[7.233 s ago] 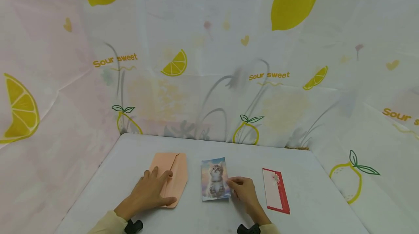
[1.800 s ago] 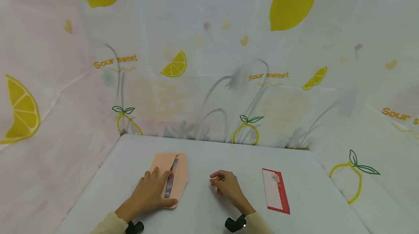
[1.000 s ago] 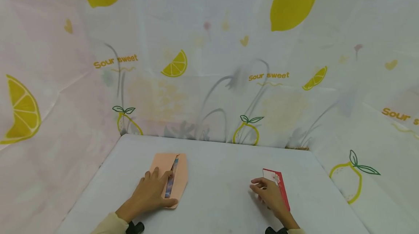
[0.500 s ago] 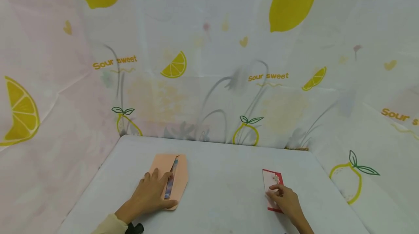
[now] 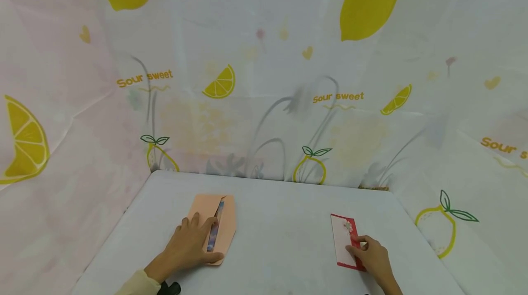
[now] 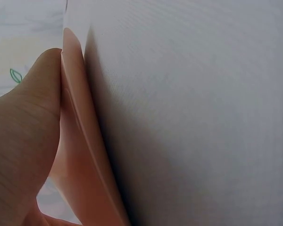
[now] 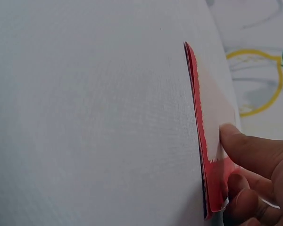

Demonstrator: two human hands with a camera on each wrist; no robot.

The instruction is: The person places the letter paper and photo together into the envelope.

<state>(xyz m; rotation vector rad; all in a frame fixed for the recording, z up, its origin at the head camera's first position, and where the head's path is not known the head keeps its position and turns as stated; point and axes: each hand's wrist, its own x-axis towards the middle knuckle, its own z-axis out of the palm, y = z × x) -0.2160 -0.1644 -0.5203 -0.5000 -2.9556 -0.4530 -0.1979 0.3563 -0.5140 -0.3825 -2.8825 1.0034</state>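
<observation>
A peach envelope (image 5: pixel 224 224) lies on the white table (image 5: pixel 280 231) at the left, its flap open. A strip of a picture card (image 5: pixel 213 233) shows inside it. My left hand (image 5: pixel 187 244) rests flat on the envelope with straight fingers; in the left wrist view a finger (image 6: pixel 23 141) presses against the envelope's edge (image 6: pixel 80 155). At the right lies a red-and-white card (image 5: pixel 342 240) with a small flower. My right hand (image 5: pixel 369 256) pinches its near right edge. In the right wrist view the thumb (image 7: pixel 254 150) lies on the card (image 7: pixel 212 113), and curled fingers (image 7: pixel 245 202) sit at its edge.
Lemon-print curtains (image 5: pixel 264 79) wall the table in at the back and on both sides. Bare table surface lies between the envelope and the red card.
The cat picture card went from the table into the envelope. My right hand then crossed from the middle to the red card and took hold of its near right edge. The left hand stayed.
</observation>
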